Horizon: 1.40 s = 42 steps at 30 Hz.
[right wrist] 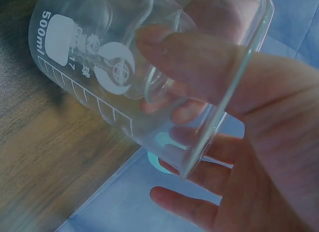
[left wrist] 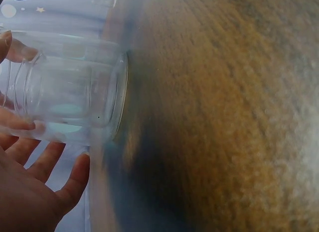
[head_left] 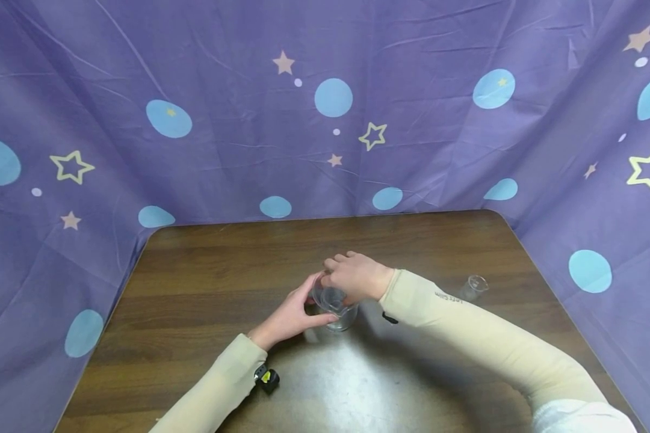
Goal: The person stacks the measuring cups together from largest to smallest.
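Observation:
A large clear glass beaker point(head_left: 340, 325), marked 500ml in the right wrist view, is upright close over the tabletop in front of me. My left hand point(head_left: 292, 313) grips it from the left, with the thumb on the near side and fingers on the far side. Inside it sits a smaller clear beaker point(left wrist: 60, 85), its rim below the large one's. From above, my right hand point(head_left: 360, 276) reaches in over the large rim. Its thumb and some fingers pinch the small beaker near its rim, while other fingers stay outside the large glass.
Another small glass beaker point(head_left: 473, 288) stands on the wooden table point(head_left: 222, 258) to the right, beyond my right forearm. A purple curtain point(head_left: 238, 138) with stars and blue dots hangs around the table's back and sides.

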Available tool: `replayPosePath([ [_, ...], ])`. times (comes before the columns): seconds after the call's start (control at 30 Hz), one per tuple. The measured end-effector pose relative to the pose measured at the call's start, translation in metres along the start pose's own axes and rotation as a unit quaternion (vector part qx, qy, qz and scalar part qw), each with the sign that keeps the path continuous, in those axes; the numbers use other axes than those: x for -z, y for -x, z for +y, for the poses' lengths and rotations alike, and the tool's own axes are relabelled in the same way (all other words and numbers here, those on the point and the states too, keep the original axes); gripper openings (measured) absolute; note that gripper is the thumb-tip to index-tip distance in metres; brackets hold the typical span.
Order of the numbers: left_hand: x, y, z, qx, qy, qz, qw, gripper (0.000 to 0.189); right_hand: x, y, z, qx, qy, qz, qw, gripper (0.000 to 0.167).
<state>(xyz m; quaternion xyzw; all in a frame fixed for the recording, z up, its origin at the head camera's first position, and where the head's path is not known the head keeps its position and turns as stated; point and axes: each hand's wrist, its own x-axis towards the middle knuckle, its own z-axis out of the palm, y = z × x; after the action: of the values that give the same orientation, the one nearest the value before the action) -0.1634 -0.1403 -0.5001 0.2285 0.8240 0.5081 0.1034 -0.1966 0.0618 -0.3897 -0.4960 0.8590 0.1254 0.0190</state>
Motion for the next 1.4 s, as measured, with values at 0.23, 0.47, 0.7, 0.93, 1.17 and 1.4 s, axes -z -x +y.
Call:
replayPosePath([
  [0.23,0.000,0.001,-0.001,0.000,-0.002,0.000,1.0000,0.091,-0.001,-0.001,-0.001,-0.005,0.003,-0.004,1.0000,0.052],
  [0.47,0.000,0.002,0.000,-0.001,-0.007,0.000,1.0000,0.090,-0.001,-0.002,-0.001,-0.011,-0.002,-0.014,0.9998,0.052],
  [0.7,0.000,0.003,0.000,-0.005,-0.006,0.004,1.0000,0.089,0.004,0.001,0.003,-0.006,-0.023,-0.010,0.9997,0.047],
  [0.93,0.000,0.003,0.001,-0.006,-0.012,0.008,0.9999,0.089,0.008,0.009,0.012,0.000,-0.050,0.000,0.9988,0.047],
  [1.17,-0.001,0.004,0.002,-0.007,-0.013,0.007,0.9999,0.089,0.011,0.025,0.019,0.004,-0.058,0.017,0.9982,0.052],
  [1.4,-0.001,0.003,0.001,-0.012,-0.007,0.009,0.9999,0.089,0.013,0.041,0.023,0.020,-0.055,0.055,0.9967,0.044],
])
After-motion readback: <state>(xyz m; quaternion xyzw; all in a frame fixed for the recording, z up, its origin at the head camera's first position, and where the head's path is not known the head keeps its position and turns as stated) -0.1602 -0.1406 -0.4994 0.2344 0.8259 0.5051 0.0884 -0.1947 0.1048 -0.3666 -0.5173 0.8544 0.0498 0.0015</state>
